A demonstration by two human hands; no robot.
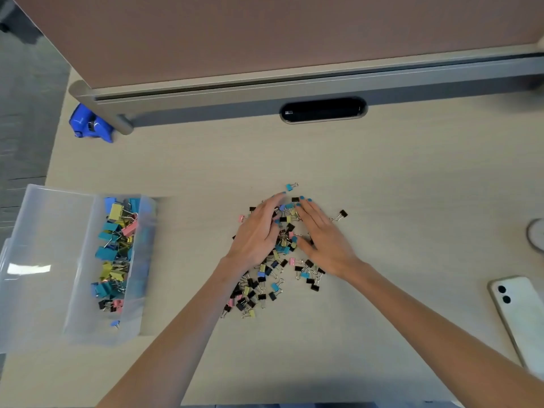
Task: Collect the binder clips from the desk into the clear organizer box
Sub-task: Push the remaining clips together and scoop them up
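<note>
Dozens of clips, teal, yellow, pink and black, lie in the box, which sits on the surface well to the left of the left grip. A blue plastic item stands far beyond and left of that grip, against a partition post. The left grip is open, palm down with fingers straight, pressing on the left side of the pile of small clips. That pile spreads between both grips and trails back under the left wrist. The right grip is likewise open and flat, resting on the pile's right side, its fingertips angled toward the left grip's. A blue clip lies just beyond the fingertips of both. A black clip lies just right of the right grip. A phone lies face down well to its right.
</note>
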